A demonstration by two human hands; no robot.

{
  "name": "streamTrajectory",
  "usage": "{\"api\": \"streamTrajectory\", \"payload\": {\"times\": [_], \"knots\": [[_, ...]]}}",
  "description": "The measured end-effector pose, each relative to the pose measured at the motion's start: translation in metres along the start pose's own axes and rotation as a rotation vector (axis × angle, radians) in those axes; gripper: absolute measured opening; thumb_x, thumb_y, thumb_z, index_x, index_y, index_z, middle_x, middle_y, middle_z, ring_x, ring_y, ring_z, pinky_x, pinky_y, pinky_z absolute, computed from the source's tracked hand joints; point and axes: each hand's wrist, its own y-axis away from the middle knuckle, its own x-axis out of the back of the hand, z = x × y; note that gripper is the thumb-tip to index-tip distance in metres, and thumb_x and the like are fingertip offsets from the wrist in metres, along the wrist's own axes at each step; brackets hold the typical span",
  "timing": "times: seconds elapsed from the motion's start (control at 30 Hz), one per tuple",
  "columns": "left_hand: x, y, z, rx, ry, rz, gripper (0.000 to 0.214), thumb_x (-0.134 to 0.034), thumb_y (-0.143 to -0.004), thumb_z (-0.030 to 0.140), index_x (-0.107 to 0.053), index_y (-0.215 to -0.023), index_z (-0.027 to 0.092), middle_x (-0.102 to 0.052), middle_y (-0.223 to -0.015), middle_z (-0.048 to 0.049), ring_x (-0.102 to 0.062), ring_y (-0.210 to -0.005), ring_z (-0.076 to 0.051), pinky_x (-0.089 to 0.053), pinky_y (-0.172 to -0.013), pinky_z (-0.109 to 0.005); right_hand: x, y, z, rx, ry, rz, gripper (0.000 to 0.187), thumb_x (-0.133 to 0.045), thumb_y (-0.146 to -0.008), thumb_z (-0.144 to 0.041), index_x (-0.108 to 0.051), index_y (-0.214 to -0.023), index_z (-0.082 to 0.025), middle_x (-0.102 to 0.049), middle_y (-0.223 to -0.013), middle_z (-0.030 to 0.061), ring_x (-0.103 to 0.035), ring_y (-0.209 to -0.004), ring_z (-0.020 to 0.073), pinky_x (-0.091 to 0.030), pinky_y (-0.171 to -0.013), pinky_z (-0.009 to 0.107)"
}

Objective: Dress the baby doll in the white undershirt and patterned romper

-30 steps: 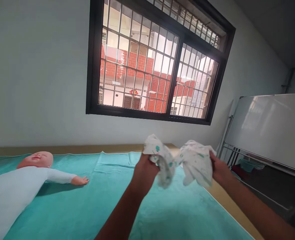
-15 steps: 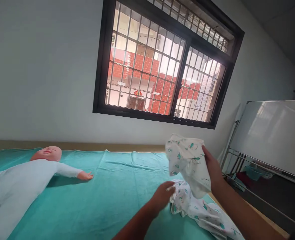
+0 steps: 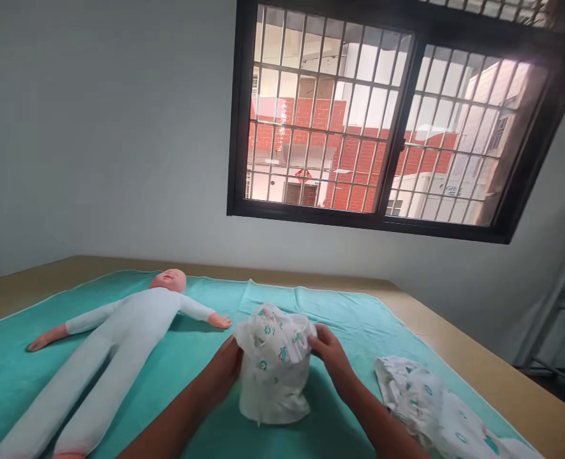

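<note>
Garment of white cotton with teal print (image 3: pixel 273 376), bunched just over teal towel (image 3: pixel 349 312) on tan bench (image 3: pixel 478 370), near white-suited baby doll (image 3: pixel 134 325). Clenched at opposite edges by left grip (image 3: pixel 225 368) and right grip (image 3: pixel 329 349). Probably best handled with even pull from both sides.

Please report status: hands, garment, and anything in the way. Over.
Left hand and right hand both grip the garment over the towel. Doll lies apart on the left. Other garment lies to the right, untouched.
</note>
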Motion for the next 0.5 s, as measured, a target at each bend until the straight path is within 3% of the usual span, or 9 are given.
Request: {"api": "streamTrajectory", "payload": {"times": [0.1,0.2,0.23,0.3,0.37,0.43,0.5], "knots": [[0.017,0.0,-0.013,0.003,-0.099,0.068,0.05,-0.057,-0.087,0.052,-0.062,-0.124,0.019,-0.064,-0.128,-0.0128,-0.058,-0.118,-0.034,-0.047,-0.098,-0.044,-0.003,0.004,0.032,0.134,0.241,0.07,0.034,-0.067,-0.075,-0.04,-0.062,-0.104,-0.023,-0.064,-0.112,0.0093,-0.063,-0.101,0.0284,-0.052,-0.083,0.044],[0.017,-0.006,-0.03,-0.029,-0.172,0.129,0.059,-0.068,-0.08,0.051,-0.058,-0.129,0.02,-0.063,-0.129,-0.0133,-0.056,-0.119,-0.037,-0.046,-0.099,-0.047,-0.008,0.021,0.029,0.322,0.442,-0.003,0.032,-0.061,-0.082,-0.034,-0.058,-0.113,-0.026,-0.058,-0.118,0.0085,-0.061,-0.099,0.0236,-0.051,-0.084,0.041],[0.015,-0.007,-0.036,-0.03,-0.21,0.15,0.065,-0.076,-0.073,0.046,-0.058,-0.13,0.02,-0.063,-0.129,-0.013,-0.056,-0.12,-0.038,-0.046,-0.099,-0.047,-0.013,0.028,0.025,0.355,0.465,-0.085,0.038,-0.064,-0.081,-0.033,-0.057,-0.117,-0.026,-0.056,-0.121,0.0083,-0.06,-0.098,0.0225,-0.051,-0.084,0.039],[0.009,-0.005,-0.048,-0.01,-0.301,0.129,0.076,-0.085,-0.062,0.033,-0.057,-0.131,0.022,-0.063,-0.13,-0.0115,-0.054,-0.121,-0.038,-0.044,-0.102,-0.047,-0.025,0.043,0.014,0.363,0.451,-0.227,0.069,-0.076,-0.072,-0.034,-0.045,-0.133,-0.029,-0.049,-0.132,0.0087,-0.059,-0.104,0.0232,-0.052,-0.085,0.036],[0.004,0.001,-0.055,-0.016,-0.34,0.04,0.081,-0.085,-0.061,0.023,-0.053,-0.135,0.024,-0.057,-0.137,-0.0095,-0.048,-0.129,-0.037,-0.039,-0.108,-0.046,-0.037,0.054,0.006,0.336,0.426,-0.25,0.086,-0.081,-0.065,-0.03,-0.037,-0.14,-0.031,-0.044,-0.138,0.0082,-0.055,-0.11,0.0246,-0.051,-0.086,0.035],[0.001,0.005,-0.057,-0.036,-0.292,-0.004,0.082,-0.081,-0.064,0.018,-0.048,-0.14,0.025,-0.051,-0.144,-0.0079,-0.041,-0.135,-0.035,-0.035,-0.111,-0.044,-0.044,0.057,0.002,0.314,0.412,-0.235,0.068,-0.075,-0.071,-0.023,-0.047,-0.131,-0.032,-0.049,-0.134,0.0053,-0.055,-0.11,0.0237,-0.05,-0.086,0.034],[0.001,0.006,-0.055,-0.039,-0.196,0.05,0.084,-0.079,-0.066,0.017,-0.045,-0.142,0.024,-0.049,-0.145,-0.0093,-0.043,-0.133,-0.036,-0.038,-0.109,-0.043,-0.043,0.055,0.001,0.301,0.364,-0.237,0.037,-0.063,-0.079,-0.018,-0.059,-0.113,-0.031,-0.056,-0.123,0.0027,-0.057,-0.102,0.021,-0.048,-0.084,0.032]]}}
